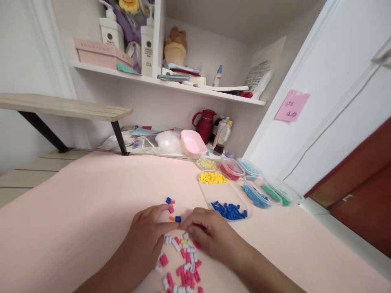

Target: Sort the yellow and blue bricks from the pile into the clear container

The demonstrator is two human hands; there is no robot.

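- your left hand (146, 234) pinches a small orange-and-blue brick piece (175, 219) at its fingertips; your right hand (210, 236) is curled with the fingers down on the pile, and whether it grips a brick you cannot tell from the head view.
- both hands rest on the pink tabletop (76, 211) near its front edge, fingertips almost meeting over the piece.
- a loose pile of pink and white bricks (185, 264) lies between your wrists, running to the front edge.
- a tiny blue-and-pink cluster (170, 202) sits just beyond your left fingertips.
- clear trays stand toward the right edge: blue bricks (229, 211) nearest your right hand, yellow bricks (213, 178) behind them, green bricks (273, 194) farther right.
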